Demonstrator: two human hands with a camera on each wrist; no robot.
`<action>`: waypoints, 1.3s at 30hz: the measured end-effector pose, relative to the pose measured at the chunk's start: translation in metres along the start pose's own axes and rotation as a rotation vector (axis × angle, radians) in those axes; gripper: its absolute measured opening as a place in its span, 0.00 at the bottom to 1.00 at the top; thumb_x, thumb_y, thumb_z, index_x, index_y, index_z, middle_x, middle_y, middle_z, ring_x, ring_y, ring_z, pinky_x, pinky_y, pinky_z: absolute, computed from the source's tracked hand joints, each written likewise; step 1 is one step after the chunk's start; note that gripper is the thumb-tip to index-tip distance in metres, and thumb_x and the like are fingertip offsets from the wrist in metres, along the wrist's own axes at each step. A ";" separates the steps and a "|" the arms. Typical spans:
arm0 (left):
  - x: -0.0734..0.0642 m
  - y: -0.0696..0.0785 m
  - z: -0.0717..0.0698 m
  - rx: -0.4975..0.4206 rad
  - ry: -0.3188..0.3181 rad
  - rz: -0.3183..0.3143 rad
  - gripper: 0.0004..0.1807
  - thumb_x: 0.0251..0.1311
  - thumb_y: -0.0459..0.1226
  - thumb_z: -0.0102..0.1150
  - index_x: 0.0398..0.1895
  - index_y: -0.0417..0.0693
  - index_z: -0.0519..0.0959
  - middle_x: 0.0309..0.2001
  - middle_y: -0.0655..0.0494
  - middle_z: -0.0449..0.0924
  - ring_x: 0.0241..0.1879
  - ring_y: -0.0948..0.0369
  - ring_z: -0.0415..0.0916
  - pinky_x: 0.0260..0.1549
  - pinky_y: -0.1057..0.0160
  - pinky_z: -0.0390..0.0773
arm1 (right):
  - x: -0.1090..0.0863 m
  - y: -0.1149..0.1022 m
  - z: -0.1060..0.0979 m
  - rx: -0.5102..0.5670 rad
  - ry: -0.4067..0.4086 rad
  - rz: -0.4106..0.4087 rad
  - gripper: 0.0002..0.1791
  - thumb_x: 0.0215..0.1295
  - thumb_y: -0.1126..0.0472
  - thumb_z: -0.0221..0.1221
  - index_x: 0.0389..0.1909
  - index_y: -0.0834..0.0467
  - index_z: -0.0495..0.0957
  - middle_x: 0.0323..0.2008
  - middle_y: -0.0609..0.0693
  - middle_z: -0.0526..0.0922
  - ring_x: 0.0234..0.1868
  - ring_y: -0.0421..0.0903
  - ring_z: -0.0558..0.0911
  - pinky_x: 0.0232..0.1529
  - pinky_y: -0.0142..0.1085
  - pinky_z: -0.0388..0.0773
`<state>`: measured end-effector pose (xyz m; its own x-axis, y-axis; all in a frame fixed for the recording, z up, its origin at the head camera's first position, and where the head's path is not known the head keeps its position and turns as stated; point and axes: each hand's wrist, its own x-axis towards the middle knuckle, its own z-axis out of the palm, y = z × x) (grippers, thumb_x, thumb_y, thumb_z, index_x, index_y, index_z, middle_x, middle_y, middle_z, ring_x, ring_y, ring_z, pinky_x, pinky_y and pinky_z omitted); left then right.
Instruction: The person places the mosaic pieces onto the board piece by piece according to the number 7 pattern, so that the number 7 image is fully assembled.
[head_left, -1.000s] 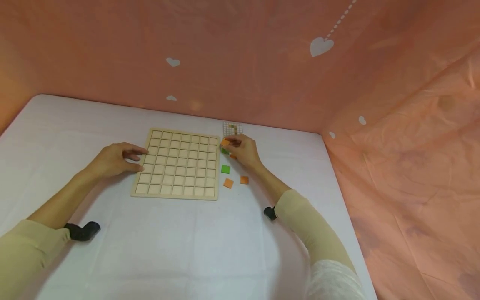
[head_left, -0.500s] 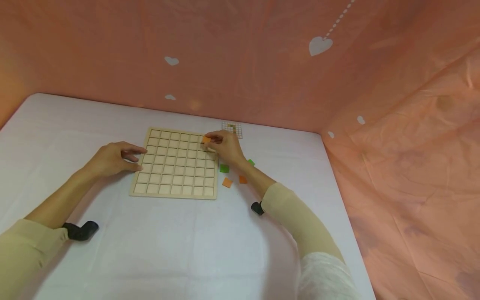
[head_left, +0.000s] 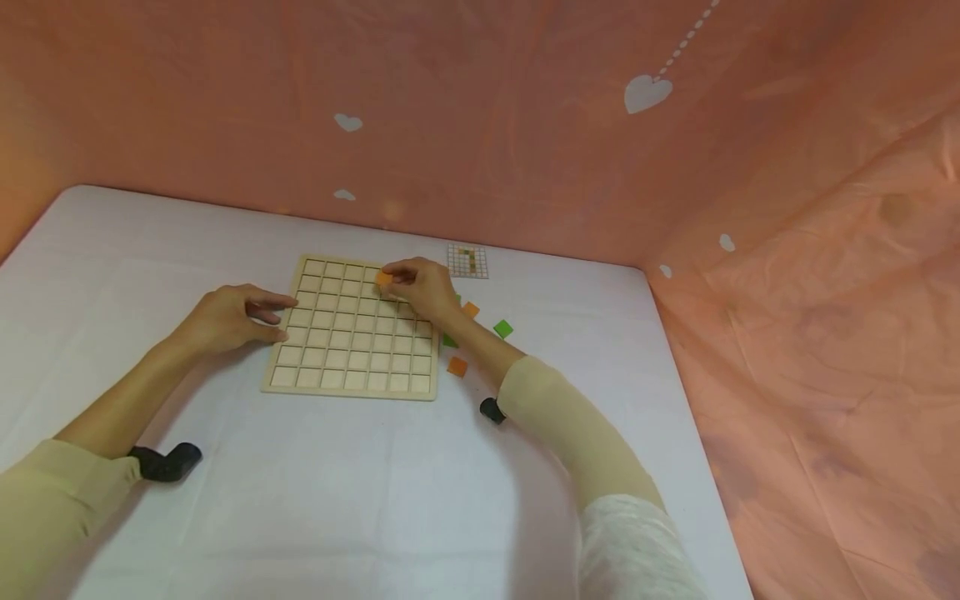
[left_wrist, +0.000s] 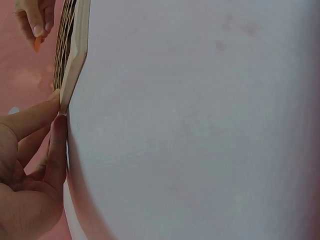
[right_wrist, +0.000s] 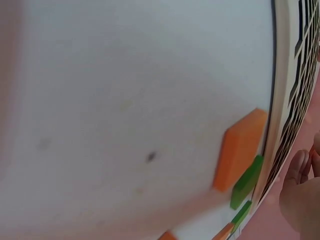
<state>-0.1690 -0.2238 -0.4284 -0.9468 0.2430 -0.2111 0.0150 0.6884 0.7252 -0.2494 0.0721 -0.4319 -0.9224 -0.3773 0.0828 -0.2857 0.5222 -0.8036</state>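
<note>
Pinching an orange tile between thumb and fingers, right hand is at the far side of a gridded wooden board, right of its middle; cannot tell whether tile touches board. Left hand at the board's left edge, thumb and fingers parted and relaxed, tips touching the rim. Board lies flat on white cloth. To its right, near the right forearm: loose orange square by the near corner, second orange square farther back, green square outermost. Printed card just beyond the far right corner. Orange backdrop behind, white hearts on it.
</note>
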 end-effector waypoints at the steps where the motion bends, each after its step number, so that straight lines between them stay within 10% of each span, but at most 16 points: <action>1: 0.000 0.000 0.000 -0.001 0.000 -0.003 0.33 0.55 0.44 0.72 0.64 0.42 0.76 0.47 0.40 0.83 0.55 0.40 0.73 0.57 0.37 0.64 | 0.001 -0.001 0.002 -0.002 -0.006 0.001 0.16 0.59 0.59 0.70 0.48 0.58 0.86 0.43 0.50 0.83 0.40 0.39 0.83 0.41 0.25 0.78; 39: 0.000 0.001 0.002 -0.035 -0.017 -0.054 0.34 0.57 0.43 0.72 0.65 0.40 0.74 0.50 0.37 0.82 0.56 0.41 0.72 0.55 0.38 0.65 | 0.015 -0.017 0.039 -0.245 -0.086 -0.057 0.16 0.61 0.54 0.69 0.48 0.54 0.87 0.39 0.45 0.83 0.38 0.35 0.78 0.38 0.22 0.72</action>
<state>-0.1687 -0.2215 -0.4293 -0.9402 0.2179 -0.2619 -0.0480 0.6763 0.7350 -0.2481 0.0276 -0.4395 -0.8804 -0.4697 0.0650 -0.4008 0.6639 -0.6313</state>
